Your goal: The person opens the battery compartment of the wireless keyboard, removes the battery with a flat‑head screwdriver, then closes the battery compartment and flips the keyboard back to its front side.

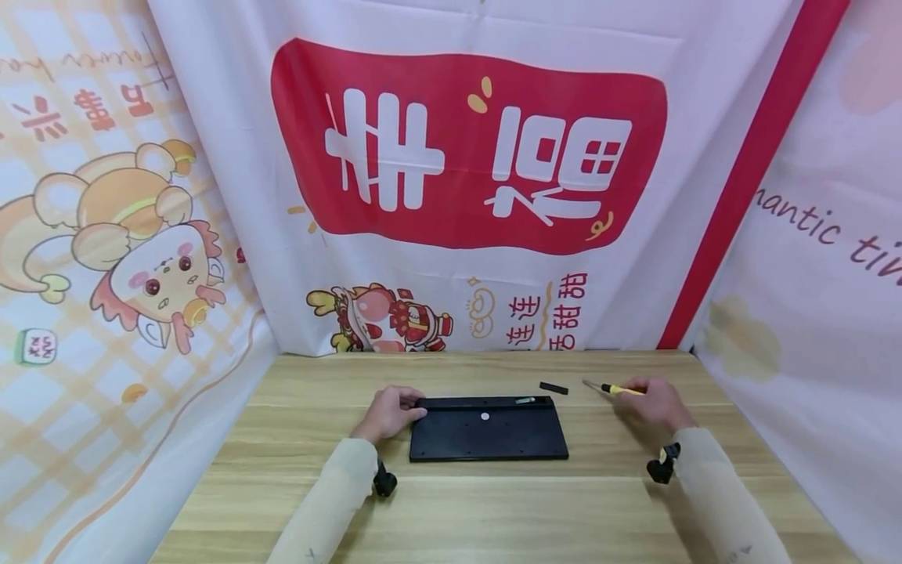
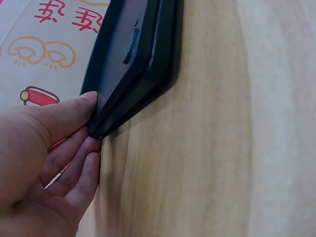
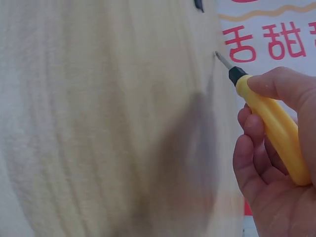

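Observation:
A black keyboard point(image 1: 486, 435) lies face down on the table, with a round pale sticker on its back. At its far right an open battery slot shows a light-coloured battery point(image 1: 525, 401). My left hand point(image 1: 391, 411) pinches the keyboard's far left corner, thumb on top and fingers at the edge, as the left wrist view point(image 2: 54, 148) shows. To the right of the keyboard, my right hand point(image 1: 655, 401) grips a screwdriver point(image 3: 271, 128) by its yellow handle. The screwdriver's metal tip points left, apart from the keyboard. A small black cover point(image 1: 553, 388) lies just beyond the keyboard's far right corner.
The wooden table point(image 1: 486, 517) ends at a hanging cloth point(image 1: 634, 298) with red and white print at the back. Printed cloths also hang on the left point(image 1: 141, 407) and right point(image 1: 810, 329) sides.

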Demonstrator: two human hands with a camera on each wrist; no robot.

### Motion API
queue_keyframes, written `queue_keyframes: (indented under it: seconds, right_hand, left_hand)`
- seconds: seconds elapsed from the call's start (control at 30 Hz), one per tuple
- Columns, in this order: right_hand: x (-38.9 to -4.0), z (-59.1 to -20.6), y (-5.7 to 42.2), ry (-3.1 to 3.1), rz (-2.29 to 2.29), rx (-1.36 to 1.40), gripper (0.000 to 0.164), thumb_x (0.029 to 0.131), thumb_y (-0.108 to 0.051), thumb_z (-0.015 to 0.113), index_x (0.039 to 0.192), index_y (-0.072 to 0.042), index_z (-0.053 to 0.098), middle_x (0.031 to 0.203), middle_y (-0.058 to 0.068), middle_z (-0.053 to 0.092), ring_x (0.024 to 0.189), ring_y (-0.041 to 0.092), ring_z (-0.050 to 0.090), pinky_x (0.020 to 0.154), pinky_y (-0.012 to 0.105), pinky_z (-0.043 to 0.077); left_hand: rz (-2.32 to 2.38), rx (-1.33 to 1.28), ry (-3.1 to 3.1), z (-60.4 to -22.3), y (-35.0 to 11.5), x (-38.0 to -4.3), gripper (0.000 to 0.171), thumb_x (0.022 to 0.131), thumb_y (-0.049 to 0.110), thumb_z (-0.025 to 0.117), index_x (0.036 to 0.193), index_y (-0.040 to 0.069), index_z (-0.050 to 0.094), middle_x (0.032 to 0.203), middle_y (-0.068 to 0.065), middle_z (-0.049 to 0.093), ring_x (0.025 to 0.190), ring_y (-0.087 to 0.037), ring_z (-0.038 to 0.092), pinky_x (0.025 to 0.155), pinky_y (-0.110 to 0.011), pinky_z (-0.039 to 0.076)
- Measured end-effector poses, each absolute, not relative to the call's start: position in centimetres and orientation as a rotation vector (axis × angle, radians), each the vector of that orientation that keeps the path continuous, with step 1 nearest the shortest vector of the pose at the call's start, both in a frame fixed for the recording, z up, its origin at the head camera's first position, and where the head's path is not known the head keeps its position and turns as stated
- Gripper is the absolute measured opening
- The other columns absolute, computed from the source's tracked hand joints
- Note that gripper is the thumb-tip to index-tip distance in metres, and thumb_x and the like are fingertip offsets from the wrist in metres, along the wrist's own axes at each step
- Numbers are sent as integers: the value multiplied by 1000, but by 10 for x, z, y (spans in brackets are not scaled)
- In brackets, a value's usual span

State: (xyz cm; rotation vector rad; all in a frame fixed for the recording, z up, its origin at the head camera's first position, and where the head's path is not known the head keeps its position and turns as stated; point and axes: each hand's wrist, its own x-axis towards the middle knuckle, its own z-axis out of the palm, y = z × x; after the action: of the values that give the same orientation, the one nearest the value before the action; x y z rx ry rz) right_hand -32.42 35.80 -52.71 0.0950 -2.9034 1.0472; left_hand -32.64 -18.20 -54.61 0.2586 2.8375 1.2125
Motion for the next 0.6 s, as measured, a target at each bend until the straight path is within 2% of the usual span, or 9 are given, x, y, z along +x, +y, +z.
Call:
queue_keyframes:
  seconds: [0.2,0.37,0.6]
  right_hand:
    - [-324,-539,357,-2848,1005,108,24,91,-26,81,104,-6,83,102,13,79,87,17,66,77,30,52]
    - [-325,-542,353,-2884,861,159,18,89,-20,82,100,-6,83,95,11,81,86,21,70,78,39,57]
    - [-327,-541,348,-2968,784,135,16,90,-14,81,101,-1,82,94,12,79,88,26,70,84,49,60]
  left_hand:
    - [1216,272,2838,-546,-182,-326,22,97,18,79,118,14,80,118,-6,78,110,-22,73,97,-45,61]
    - [1218,262,2838,-549,-182,-328,21,96,18,79,117,16,81,117,-5,79,109,-21,73,97,-44,61]
    - [1214,268,2841,-550,-183,-329,21,96,18,79,118,17,81,117,-5,78,109,-21,73,97,-44,61]
